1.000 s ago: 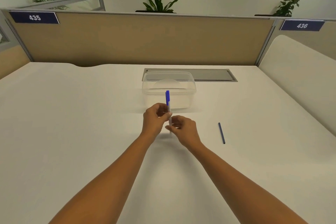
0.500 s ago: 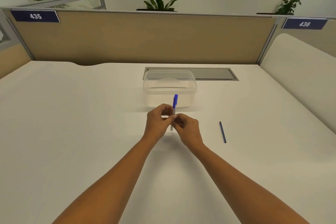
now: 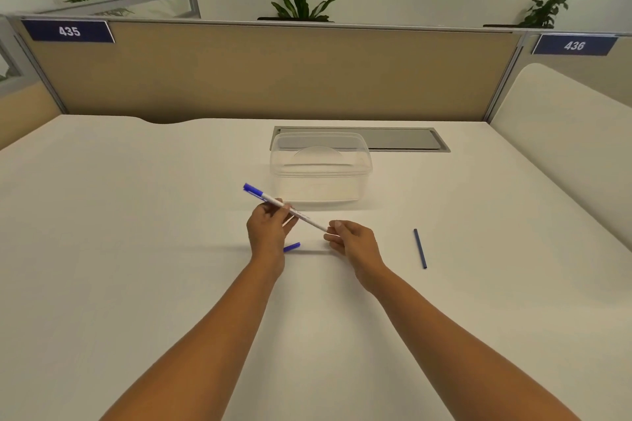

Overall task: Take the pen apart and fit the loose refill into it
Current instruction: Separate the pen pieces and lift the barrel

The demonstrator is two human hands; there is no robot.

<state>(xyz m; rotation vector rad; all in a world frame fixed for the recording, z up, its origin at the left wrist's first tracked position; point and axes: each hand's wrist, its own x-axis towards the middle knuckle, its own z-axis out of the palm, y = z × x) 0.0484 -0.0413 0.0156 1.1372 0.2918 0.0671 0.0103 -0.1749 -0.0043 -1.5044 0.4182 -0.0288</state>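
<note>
A white pen (image 3: 301, 214) with a blue end pointing up-left lies tilted between both hands above the white desk (image 3: 136, 249). My left hand (image 3: 268, 232) grips its barrel near the middle. My right hand (image 3: 352, 241) pinches the lower right tip with thumb and fingers. A short blue piece (image 3: 291, 247), apparently the cap, lies on the desk just right of my left wrist. The loose dark blue refill (image 3: 420, 248) rests on the desk to the right, apart from both hands.
A clear plastic lidded box (image 3: 319, 166) stands just behind the hands. A grey cable hatch (image 3: 410, 140) is set into the desk behind it. A tan partition (image 3: 273, 72) closes the far edge; a cream divider (image 3: 564, 133) runs along the right.
The pen has swung from upright to tilted, blue end now up-left. My hands have moved apart, the right now at the lower tip. A blue piece now lies on the desk.
</note>
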